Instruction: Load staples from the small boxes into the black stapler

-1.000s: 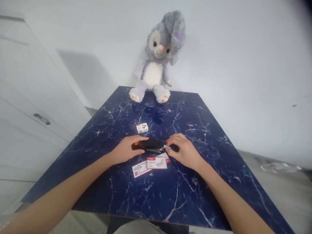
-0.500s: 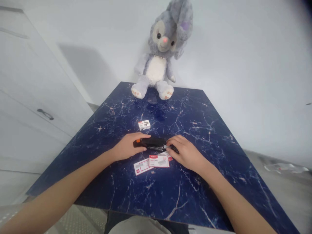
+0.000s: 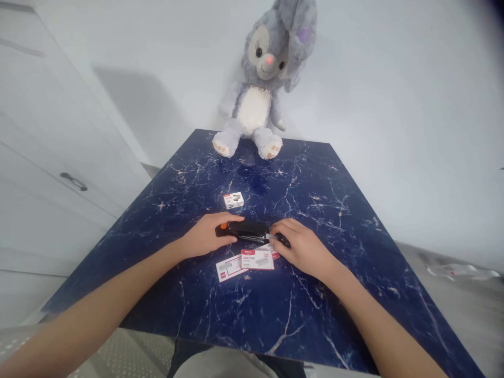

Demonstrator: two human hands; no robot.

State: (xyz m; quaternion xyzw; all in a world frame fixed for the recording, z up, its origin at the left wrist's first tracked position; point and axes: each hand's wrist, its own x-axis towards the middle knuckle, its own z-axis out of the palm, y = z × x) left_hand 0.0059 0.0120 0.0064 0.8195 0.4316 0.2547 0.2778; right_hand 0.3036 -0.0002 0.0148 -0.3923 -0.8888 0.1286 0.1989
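A black stapler (image 3: 249, 230) with an orange part at its left end lies crosswise on the blue marbled table (image 3: 157, 299). My left hand (image 3: 207, 234) is closed round that left end, thumb on the near side and fingers on the far side. At the stapler's right end my right hand (image 3: 297, 244) grips a small black-handled tool (image 3: 282, 240), whose pale tip touches the stapler. Red-and-white printed cards (image 3: 258, 259) lie overlapping just in front of the stapler. Beyond it sits a small white box (image 3: 233, 200) with red print.
A large grey-purple plush rabbit (image 3: 254, 110) sits at the table's far edge against the wall. White drawers (image 3: 47, 210) with a dark handle stand at the left. Something clear and crumpled (image 3: 462, 271) lies beyond the right edge.
The view has shifted very slightly. Both hands keep their places at the stapler, and the black-handled tool sits a touch further right.
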